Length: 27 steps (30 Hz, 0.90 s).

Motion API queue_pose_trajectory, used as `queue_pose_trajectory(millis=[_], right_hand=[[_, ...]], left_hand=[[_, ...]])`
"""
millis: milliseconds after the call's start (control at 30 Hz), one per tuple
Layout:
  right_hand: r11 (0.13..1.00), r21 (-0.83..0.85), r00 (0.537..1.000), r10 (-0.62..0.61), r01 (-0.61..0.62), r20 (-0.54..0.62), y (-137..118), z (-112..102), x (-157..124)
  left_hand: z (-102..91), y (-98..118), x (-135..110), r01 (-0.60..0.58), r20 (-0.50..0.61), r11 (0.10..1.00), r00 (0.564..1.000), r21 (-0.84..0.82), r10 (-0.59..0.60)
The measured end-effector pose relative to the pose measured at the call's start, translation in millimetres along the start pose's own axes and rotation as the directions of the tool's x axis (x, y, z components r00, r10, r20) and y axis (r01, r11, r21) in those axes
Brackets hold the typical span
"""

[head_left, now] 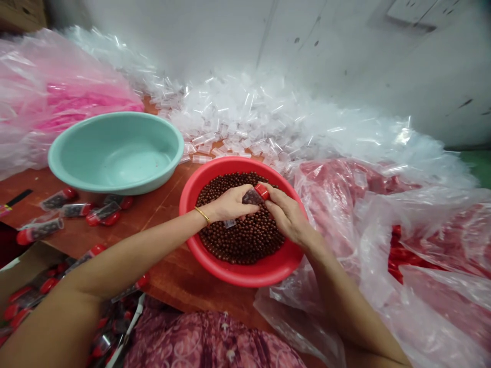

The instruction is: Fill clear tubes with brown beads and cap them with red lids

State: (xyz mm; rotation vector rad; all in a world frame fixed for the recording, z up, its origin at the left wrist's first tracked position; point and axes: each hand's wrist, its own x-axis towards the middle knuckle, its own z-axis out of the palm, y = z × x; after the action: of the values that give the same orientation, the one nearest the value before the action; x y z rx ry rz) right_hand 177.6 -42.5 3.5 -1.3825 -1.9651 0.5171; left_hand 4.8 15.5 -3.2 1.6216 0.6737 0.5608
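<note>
Red bowl: the red bowl (245, 273) sits on the brown table (164, 204) right in front of you, and it is full of little brown balls (245, 240).
Left hand: your left hand (230, 204) is over the balls, with a gold bangle (202, 215) on the wrist. Its fingers are pinched shut on the little tube (251, 198).
Right hand: your right hand (286, 214) is over the bowl too. Its fingers are pressed on the red cap (262, 191) at the end of the tube.
Little tube: it is see-through, has brown balls inside, and lies tilted between your two hands, just above the balls in the bowl.
Green bowl: a pale green bowl (115, 153) sits to the left of the red one, apart from it.
Filled tubes: more tubes with red caps (76, 209) lie on the table in front of the green bowl, and more are in a box (26, 291) by your left arm.
Empty tubes: a big heap of clear tubes (245, 122) is piled behind both bowls, along the wall.
Bags: a pink plastic bag (49, 97) is at the far left, and a clear bag of red things (402, 245) is on your right, touching the red bowl.
</note>
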Motion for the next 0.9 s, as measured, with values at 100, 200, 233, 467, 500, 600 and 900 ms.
queue_pose_trajectory(millis=[100,200,233,467,500,600,900], right_hand=[[0.976,-0.217,1.0,-0.002,0.004,0.01,1.2,1.1,-4.1],[0.972,-0.234,1.0,-0.021,0.024,0.015,2.7,7.4,-6.5],[0.979,-0.202,0.999,-0.032,0.033,0.009,3.2,10.9,-6.7],[0.99,-0.141,0.999,-0.027,0.031,0.029,2.3,19.0,-11.7],[0.987,-0.156,0.998,-0.018,0.028,0.063,1.6,14.2,-12.6],[0.995,-0.096,0.999,0.023,-0.019,0.046,-0.5,-0.2,-10.8],[0.726,0.617,0.913,0.406,-0.303,-0.029,-14.8,30.6,32.0]], left_hand=[[0.0,-3.7,1.2,-0.07,-0.067,0.989,0.995,0.134,0.079],[3.1,-6.6,3.0,-0.078,-0.104,0.977,0.99,0.2,0.101],[4.3,-7.1,3.3,-0.07,-0.111,0.979,0.989,0.192,0.093],[2.8,-4.3,-0.8,0.0,-0.107,0.966,0.994,0.258,0.028],[2.2,-3.2,-1.2,0.008,-0.084,0.957,0.996,0.289,0.018],[2.7,0.4,-0.5,-0.039,-0.017,0.95,0.999,0.311,0.047],[6.8,10.1,-7.0,-0.125,0.158,0.85,0.986,0.512,0.05]])
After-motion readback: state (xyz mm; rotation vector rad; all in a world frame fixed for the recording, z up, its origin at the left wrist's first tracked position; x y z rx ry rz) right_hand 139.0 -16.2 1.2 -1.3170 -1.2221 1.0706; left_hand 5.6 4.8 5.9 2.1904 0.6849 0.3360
